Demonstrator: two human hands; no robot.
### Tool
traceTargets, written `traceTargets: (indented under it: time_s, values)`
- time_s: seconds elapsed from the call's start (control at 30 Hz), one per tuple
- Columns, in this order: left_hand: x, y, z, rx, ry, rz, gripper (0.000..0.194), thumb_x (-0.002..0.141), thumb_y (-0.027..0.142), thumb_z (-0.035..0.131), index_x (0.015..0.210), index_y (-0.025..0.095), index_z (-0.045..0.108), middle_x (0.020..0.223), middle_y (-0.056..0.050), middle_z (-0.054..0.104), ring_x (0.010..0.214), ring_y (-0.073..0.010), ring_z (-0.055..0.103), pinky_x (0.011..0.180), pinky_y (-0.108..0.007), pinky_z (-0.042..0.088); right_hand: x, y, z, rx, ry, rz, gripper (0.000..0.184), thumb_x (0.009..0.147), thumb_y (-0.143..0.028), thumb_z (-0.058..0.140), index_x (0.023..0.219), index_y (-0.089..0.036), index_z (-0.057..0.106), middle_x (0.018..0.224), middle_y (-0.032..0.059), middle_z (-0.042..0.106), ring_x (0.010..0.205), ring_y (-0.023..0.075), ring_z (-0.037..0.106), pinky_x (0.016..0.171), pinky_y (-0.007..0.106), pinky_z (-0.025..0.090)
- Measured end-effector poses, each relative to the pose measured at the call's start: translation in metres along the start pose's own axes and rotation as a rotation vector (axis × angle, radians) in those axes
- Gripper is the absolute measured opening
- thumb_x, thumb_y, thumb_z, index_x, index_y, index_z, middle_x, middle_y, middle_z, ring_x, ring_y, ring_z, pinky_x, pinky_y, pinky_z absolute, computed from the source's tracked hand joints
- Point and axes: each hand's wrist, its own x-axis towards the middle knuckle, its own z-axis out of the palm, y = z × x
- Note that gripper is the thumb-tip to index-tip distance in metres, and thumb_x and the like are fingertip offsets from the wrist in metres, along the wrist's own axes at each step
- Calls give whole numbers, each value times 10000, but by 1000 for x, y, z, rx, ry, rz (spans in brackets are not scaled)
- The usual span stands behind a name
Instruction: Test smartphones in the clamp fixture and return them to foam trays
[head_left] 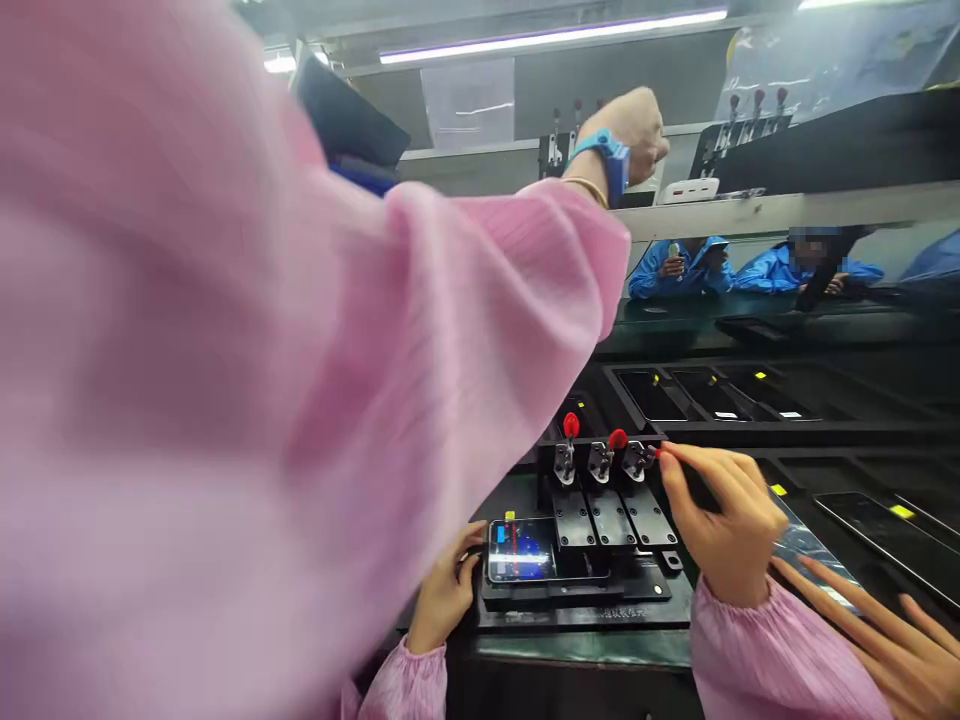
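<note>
My left hand (444, 592) curls its fingers against the left end of a lit smartphone (521, 552), which lies face up in a black clamping fixture (585, 618). My right hand (724, 510) pinches the red-tipped lever (655, 453) of the rightmost toggle clamp (636, 458). Two other toggle clamps stand to its left, with red knobs (571, 426) raised. Metal plates (611, 518) under the clamps cover the right part of the phone. A blurred pink sleeve (420, 350) of another person crosses close before me and hides much of the left side.
That person's fist (637, 130), with a blue watch, is up near the shelf (787, 206). Another person's hand (885, 640) reaches in at lower right beside a film-covered phone (806, 540). Black trays (862, 400) hold several phones. People in blue (780, 268) sit beyond.
</note>
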Motion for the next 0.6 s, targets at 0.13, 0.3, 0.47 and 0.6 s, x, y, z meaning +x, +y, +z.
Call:
traceTargets:
  time_s: [0.13,0.3,0.47,0.6]
  values:
    - [8,13,23,-130,-188,83,441,775,80,427,1157,272,535,1095,-21,591,903,-128,649,828,-294,550,5,11,19,-36,-260,-73,212,817,-248,565,1023,-230,613,984,6,654,915,149,555,852,326,393]
    - [10,20,30,-155,-245,60,458,799,115,417,1214,291,496,1066,-31,598,971,-168,617,888,-366,511,11,10,22,-9,-337,-119,286,857,-244,503,1139,-223,545,1008,22,642,943,149,526,829,314,363]
    - [6,15,17,-61,-175,-13,427,781,190,456,1179,313,551,1041,-50,632,974,-222,617,901,-388,494,14,5,15,10,-359,-150,271,881,-261,431,1119,-235,558,904,44,639,912,170,522,780,327,366]
    - [4,15,11,1,-32,-27,407,772,205,452,1146,299,581,1041,-47,646,947,-226,628,877,-386,504,13,8,18,-5,-360,-145,263,880,-262,431,1106,-231,562,875,42,634,882,163,526,768,315,366]
